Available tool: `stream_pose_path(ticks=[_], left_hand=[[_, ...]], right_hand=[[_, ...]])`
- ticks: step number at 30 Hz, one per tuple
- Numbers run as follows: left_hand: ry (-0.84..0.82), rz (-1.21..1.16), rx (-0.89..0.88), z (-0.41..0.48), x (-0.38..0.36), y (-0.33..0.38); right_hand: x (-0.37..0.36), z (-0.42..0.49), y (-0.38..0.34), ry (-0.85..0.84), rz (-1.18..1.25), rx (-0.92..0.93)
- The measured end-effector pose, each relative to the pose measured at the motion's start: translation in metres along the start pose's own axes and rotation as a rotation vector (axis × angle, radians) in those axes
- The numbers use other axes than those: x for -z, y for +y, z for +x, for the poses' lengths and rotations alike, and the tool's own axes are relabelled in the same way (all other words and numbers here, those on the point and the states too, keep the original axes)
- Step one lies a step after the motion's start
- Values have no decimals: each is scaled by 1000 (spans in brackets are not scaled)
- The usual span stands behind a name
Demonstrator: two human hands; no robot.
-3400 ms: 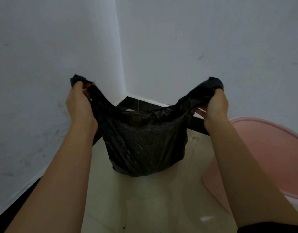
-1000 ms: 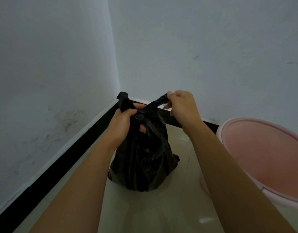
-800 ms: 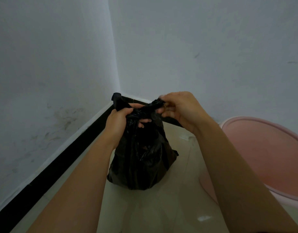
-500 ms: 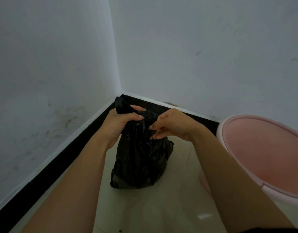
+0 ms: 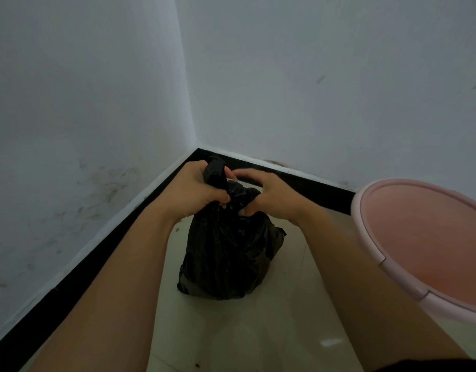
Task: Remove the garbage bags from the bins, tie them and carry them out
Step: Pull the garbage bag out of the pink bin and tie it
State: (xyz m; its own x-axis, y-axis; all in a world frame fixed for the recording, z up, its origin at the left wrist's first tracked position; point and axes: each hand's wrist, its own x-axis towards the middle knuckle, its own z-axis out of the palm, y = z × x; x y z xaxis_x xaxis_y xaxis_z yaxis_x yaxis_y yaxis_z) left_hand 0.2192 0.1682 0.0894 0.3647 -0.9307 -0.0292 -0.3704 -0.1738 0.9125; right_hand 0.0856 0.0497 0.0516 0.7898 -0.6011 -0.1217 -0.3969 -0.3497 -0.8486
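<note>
Gripping black bag [image 5: 226,253] on pale corner tiles [image 5: 258,331]: left hand [image 5: 196,191], right hand [image 5: 269,197]; pink bin [image 5: 424,237] beside.

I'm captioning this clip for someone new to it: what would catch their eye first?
A black garbage bag sits on the pale floor in the room's corner, its gathered top gripped by the left hand and the right hand. A pink bin stands out at the right edge.

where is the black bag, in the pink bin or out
Out. The black bag stands on the tiled floor, left of the pink bin and apart from it.
</note>
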Motion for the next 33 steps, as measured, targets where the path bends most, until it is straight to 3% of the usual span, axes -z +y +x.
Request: stream_pose_path(ticks=[6, 13, 18, 20, 22, 26, 33], left_hand=[[42, 129, -1, 2, 8, -7], [254, 270, -66, 9, 2, -22], [309, 455, -82, 8, -4, -29], [308, 443, -5, 8, -5, -34], [306, 274, 96, 8, -4, -38], [331, -305, 185, 5, -4, -37], [287, -500, 226, 9, -3, -43]], right_hand=[[-11, 3, 6, 98, 10, 63], [-18, 5, 4, 173, 64, 132], [-17, 6, 2, 162, 36, 121], [-17, 6, 3, 133, 57, 113], [-17, 5, 3, 91, 70, 82], [-14, 2, 0, 37, 110, -39], [-11, -1, 5, -126, 222, -208]])
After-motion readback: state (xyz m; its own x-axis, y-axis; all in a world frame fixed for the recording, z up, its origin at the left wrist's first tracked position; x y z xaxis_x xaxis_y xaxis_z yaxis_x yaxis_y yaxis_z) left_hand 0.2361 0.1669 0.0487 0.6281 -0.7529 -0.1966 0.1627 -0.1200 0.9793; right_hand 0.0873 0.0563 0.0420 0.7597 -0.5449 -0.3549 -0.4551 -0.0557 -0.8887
